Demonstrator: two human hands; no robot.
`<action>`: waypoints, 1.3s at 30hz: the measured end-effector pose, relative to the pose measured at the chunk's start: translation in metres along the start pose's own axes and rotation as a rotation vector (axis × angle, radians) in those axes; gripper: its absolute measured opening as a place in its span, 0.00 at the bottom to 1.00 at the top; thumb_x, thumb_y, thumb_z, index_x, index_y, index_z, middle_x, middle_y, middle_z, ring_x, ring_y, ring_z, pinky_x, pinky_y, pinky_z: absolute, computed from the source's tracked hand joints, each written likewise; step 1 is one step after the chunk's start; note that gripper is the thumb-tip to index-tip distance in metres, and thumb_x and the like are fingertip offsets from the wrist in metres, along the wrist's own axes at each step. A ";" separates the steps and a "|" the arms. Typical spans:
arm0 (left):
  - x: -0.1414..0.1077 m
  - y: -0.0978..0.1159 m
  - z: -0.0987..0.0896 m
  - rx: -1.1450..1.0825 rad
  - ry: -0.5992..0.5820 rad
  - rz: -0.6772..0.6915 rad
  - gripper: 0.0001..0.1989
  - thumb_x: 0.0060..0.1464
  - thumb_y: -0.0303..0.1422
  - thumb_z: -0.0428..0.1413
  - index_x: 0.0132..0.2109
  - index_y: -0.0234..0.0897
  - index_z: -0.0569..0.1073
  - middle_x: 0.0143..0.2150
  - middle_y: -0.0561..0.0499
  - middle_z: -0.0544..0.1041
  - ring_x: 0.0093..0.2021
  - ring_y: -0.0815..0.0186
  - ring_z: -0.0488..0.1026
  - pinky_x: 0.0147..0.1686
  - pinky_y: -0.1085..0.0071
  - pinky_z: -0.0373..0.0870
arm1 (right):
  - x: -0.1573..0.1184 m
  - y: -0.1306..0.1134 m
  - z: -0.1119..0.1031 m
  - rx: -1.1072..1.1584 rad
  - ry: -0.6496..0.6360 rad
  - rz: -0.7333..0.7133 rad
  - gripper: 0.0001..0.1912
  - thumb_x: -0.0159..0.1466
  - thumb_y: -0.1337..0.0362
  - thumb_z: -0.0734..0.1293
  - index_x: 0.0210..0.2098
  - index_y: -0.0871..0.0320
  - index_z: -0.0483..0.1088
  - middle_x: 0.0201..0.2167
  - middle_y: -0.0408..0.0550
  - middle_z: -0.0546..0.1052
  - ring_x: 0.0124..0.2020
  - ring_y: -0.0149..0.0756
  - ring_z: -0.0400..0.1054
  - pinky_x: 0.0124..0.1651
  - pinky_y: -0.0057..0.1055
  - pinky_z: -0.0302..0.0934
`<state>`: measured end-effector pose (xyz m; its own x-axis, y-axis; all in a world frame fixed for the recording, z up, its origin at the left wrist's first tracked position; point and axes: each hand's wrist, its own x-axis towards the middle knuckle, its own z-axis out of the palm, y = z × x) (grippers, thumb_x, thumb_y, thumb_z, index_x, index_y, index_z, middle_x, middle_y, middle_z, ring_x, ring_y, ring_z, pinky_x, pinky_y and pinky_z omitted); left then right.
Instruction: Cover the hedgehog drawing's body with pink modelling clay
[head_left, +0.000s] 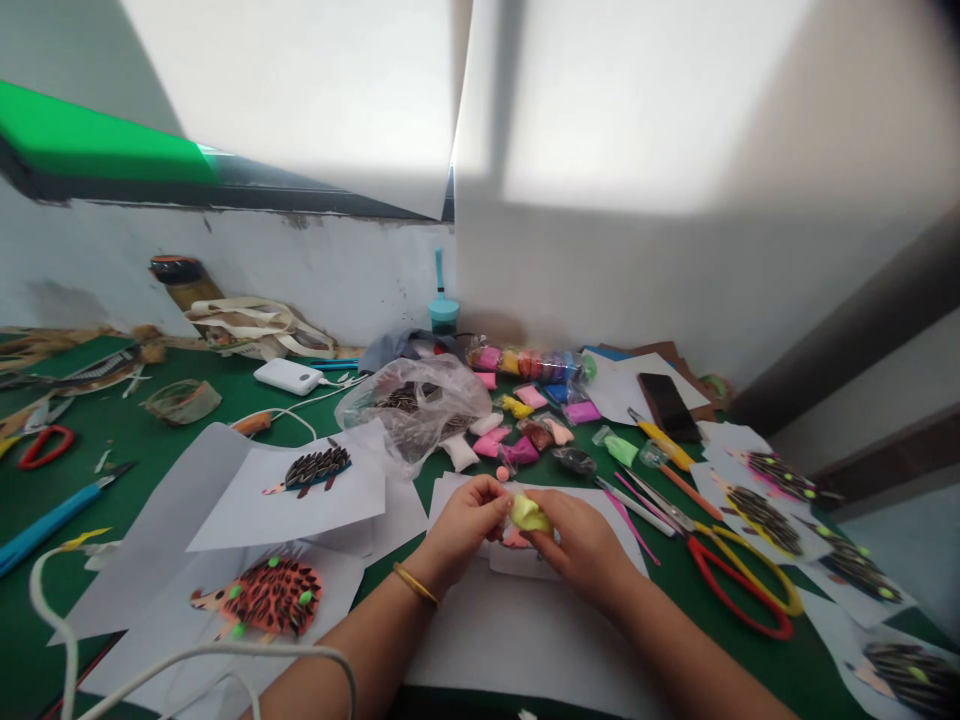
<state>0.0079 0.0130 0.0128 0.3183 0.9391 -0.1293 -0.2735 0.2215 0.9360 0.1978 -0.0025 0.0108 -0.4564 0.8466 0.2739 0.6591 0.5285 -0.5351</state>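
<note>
My right hand [581, 540] is closed round a small packet of pale yellow modelling clay [530, 514]. At the packet's left edge, the fingers of my left hand [471, 518] are pinched together and touch it; the exact spot they grip is partly hidden. Below both hands lies a white sheet [480, 630] with a partly covered pinkish picture [516, 540] on it. A small pink clay ball [502, 474] sits just beyond my left fingertips.
Several coloured clay packets [536, 434] and a plastic bag of dark seeds [420, 405] lie ahead. Scissors [739, 580], a yellow cutter [664, 440] and a phone [669, 405] are at right. Left are hedgehog pictures [274, 595], a white cable [225, 650] and a blue cutter [56, 520].
</note>
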 end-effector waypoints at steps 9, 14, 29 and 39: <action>-0.002 0.003 0.006 0.078 -0.041 -0.050 0.19 0.42 0.43 0.66 0.30 0.35 0.67 0.21 0.57 0.69 0.20 0.74 0.64 0.20 0.78 0.55 | 0.000 -0.011 -0.006 0.009 -0.026 -0.032 0.15 0.62 0.65 0.66 0.48 0.54 0.68 0.41 0.50 0.76 0.42 0.42 0.69 0.44 0.36 0.62; 0.000 0.002 0.005 0.098 0.015 -0.012 0.19 0.44 0.44 0.65 0.32 0.34 0.69 0.25 0.56 0.70 0.21 0.74 0.65 0.22 0.77 0.58 | 0.009 0.001 -0.023 -0.084 -0.022 -0.036 0.14 0.62 0.64 0.64 0.48 0.55 0.69 0.41 0.51 0.76 0.42 0.42 0.70 0.44 0.35 0.62; 0.004 0.001 0.001 0.016 0.278 0.074 0.15 0.53 0.44 0.58 0.36 0.35 0.72 0.24 0.57 0.68 0.23 0.74 0.63 0.24 0.77 0.56 | 0.067 0.053 -0.041 -0.525 0.197 0.178 0.14 0.63 0.62 0.65 0.47 0.55 0.73 0.50 0.54 0.74 0.51 0.49 0.64 0.50 0.42 0.56; 0.006 0.002 -0.002 -0.109 0.335 0.115 0.18 0.48 0.46 0.62 0.35 0.34 0.72 0.22 0.57 0.67 0.21 0.75 0.61 0.22 0.78 0.54 | 0.132 -0.007 0.020 -0.378 -0.007 0.016 0.13 0.63 0.59 0.69 0.40 0.63 0.74 0.42 0.54 0.75 0.49 0.50 0.67 0.51 0.47 0.62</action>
<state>0.0081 0.0195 0.0129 -0.0305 0.9894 -0.1419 -0.3913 0.1189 0.9126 0.1210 0.1037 0.0346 -0.4476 0.8551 0.2617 0.8395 0.5026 -0.2066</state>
